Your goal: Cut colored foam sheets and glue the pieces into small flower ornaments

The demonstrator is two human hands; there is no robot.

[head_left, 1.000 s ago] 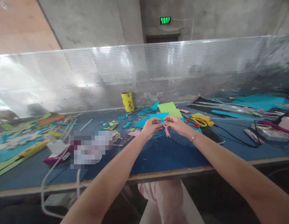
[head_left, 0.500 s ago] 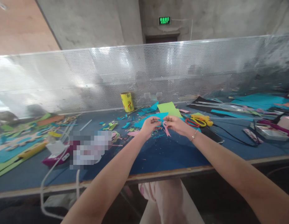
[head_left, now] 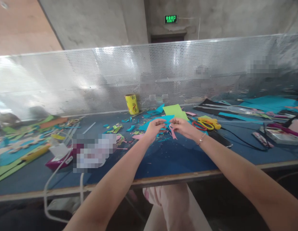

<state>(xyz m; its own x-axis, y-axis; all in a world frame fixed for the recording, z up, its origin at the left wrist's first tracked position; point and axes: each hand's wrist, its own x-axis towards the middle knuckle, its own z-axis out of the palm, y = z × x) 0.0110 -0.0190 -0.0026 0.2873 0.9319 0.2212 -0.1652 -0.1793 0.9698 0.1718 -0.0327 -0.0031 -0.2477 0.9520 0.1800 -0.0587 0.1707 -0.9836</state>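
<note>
Our left hand (head_left: 155, 127) and right hand (head_left: 182, 127) are meeting fingertip to fingertip, both pinching the pink paper cutout (head_left: 173, 132), which is hanging between them, its long axis trailing down toward us, scissors (head_left: 206, 123) just beyond the right.

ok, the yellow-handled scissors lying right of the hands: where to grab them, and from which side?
Take the yellow-and-red-handled scissors by the handle loops, coming from above on the near side. They lie flat on the blue felt tabletop, apart from the right hand, with the red loop toward it; the blade end is too small to make out.
</note>
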